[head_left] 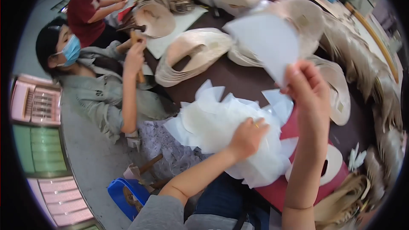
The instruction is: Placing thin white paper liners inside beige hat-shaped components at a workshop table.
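Note:
My right hand (309,85) is raised over the table, its thumb and fingers pinching the narrow corner of a fan-shaped, translucent white sheet piece (270,38). Below it lies a large loose heap of similar white pieces (213,121), their pointed corners sticking out in all directions. On the right part of this heap rests my left hand (249,138), a ring on one finger. Its fingers are apart and touch the pieces; the tips are partly blurred.
Stacks of beige oval pieces with cut-out centres (194,55) stand across the dark table. Brownish feather-like strips (353,55) line the right side. A masked co-worker (100,81) sits at left holding a wooden stick; another person (89,15) works behind. A blue bin (123,191) stands lower left.

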The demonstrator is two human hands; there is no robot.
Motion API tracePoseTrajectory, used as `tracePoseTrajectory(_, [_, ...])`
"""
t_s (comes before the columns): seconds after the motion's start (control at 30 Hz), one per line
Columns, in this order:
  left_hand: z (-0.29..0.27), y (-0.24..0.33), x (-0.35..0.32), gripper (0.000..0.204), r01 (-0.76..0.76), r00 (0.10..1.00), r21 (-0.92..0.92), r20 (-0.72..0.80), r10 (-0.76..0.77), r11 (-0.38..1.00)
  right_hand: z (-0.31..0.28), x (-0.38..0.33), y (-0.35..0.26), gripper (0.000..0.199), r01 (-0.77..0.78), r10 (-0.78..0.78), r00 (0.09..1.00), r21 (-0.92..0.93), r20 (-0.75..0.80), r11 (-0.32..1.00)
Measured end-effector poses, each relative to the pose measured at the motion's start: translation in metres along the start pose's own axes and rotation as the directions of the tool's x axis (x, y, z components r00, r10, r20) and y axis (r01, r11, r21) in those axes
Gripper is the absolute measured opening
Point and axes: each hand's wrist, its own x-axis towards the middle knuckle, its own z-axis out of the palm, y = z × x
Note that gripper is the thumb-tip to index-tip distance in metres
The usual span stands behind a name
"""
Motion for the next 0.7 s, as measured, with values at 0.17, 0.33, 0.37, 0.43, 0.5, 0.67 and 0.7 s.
tracePoseTrajectory(0.17, [-0.050,0.036,0.021,0.026,0.029,0.965,-0.222,-0.247,-0.085,0.975,-0.108,-0.069,-0.024,0.016,0.188,-0.227,0.854,-0.129,-0.469,0.974])
tracePoseTrajectory(0.33, [0.017,0.148,0.065,0.037,-0.628,0.767,-0.320,-0.096,0.635,0.709,-0.229,-0.182,0.013,0.022,0.096,-0.055,0.529,-0.004,-0.847,0.995])
tracePoseTrajectory(0.37, [0.028,0.162,0.064,0.038,-0.616,0.761,-0.339,-0.023,0.648,0.711,-0.236,-0.203,0.019,0.024,0.107,-0.040,0.459,0.010,-0.888,0.994])
tracePoseTrajectory(0.43, [0.040,0.180,0.033,0.036,-0.491,0.830,-0.311,0.116,0.546,0.813,-0.246,-0.232,0.023,0.024,0.076,0.008,0.441,0.047,-0.897,0.996])
tracePoseTrajectory(0.5, [0.034,0.185,-0.006,0.035,-0.348,0.878,-0.260,0.248,0.410,0.901,-0.244,-0.251,0.032,0.024,-0.030,0.152,0.486,0.158,-0.860,0.987])
tracePoseTrajectory(0.67, [0.013,0.157,-0.013,0.029,-0.168,0.906,-0.585,0.226,0.358,0.794,-0.231,-0.267,0.058,0.025,-0.231,0.343,0.632,0.254,-0.695,0.939])
tracePoseTrajectory(0.7, [0.009,0.163,0.015,0.027,-0.319,0.899,-0.497,0.110,0.423,0.807,-0.239,-0.260,0.057,0.025,-0.114,0.296,0.670,0.301,-0.680,0.947])
